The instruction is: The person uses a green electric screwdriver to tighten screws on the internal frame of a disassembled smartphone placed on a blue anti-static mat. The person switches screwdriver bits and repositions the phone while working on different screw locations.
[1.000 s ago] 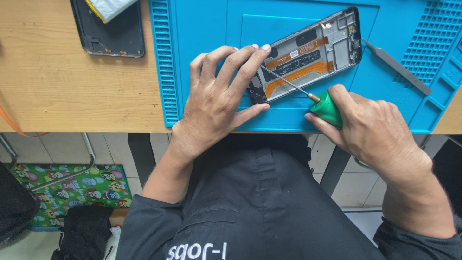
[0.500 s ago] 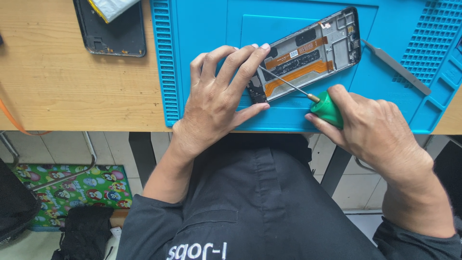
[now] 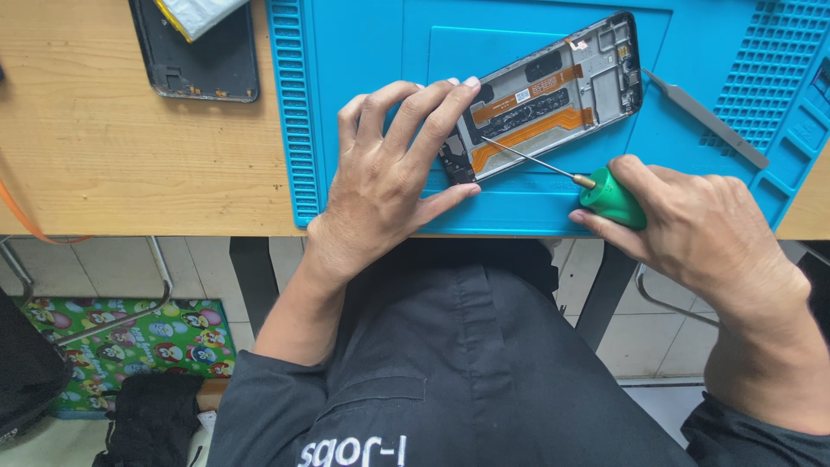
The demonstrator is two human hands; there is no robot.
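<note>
Pale wood makes up the table (image 3: 130, 156), and a blue ribbed work mat (image 3: 363, 52) covers its right part across the top of the frame. On the mat, upper centre, lies an opened phone frame (image 3: 553, 95), tilted, its orange ribbon cables and dark parts showing. The left hand (image 3: 389, 186) rests flat on the mat at the frame's lower left end, fingers (image 3: 441, 108) spread, with the fingertips lying on the phone's edge and the thumb stretched along the mat below it. The right hand (image 3: 700, 233), at centre right, has its fingers pressed around the green handle of a screwdriver (image 3: 588, 183); the thin shaft runs up and left, and its tip sits on the phone's inside. A grey metal pry tool (image 3: 705, 117) lies on the mat right of the phone, apart from both hands. At upper left, on bare wood, lies a dark back cover (image 3: 203, 65).
</note>
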